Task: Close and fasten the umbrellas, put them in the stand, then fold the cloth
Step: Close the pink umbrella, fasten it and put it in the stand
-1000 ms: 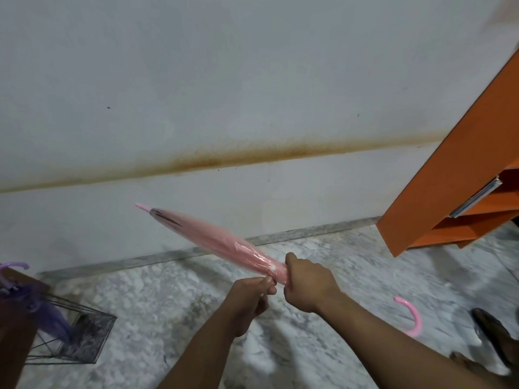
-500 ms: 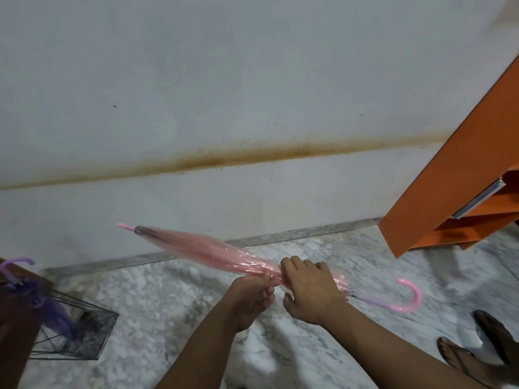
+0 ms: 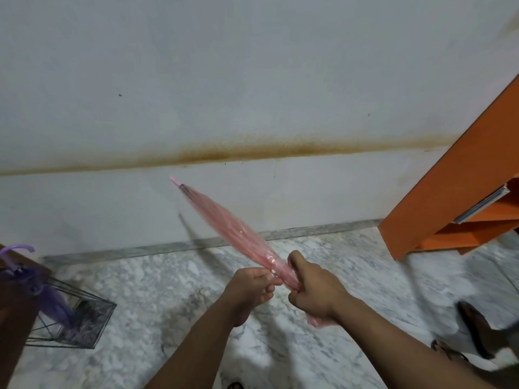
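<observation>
Head view: right hand (image 3: 314,290) wraps the closed pink umbrella (image 3: 233,231) low on its canopy, left hand (image 3: 250,287) pinches the plastic beside it; long axis slants, tip pointing up-left toward the wall (image 3: 252,80), above the marble floor (image 3: 168,290).

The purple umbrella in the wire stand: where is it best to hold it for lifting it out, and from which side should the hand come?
Grip the purple umbrella by its curved handle, coming from above. The handle sticks up clear of the wire stand, while the folded canopy sits down inside the wires.
</observation>
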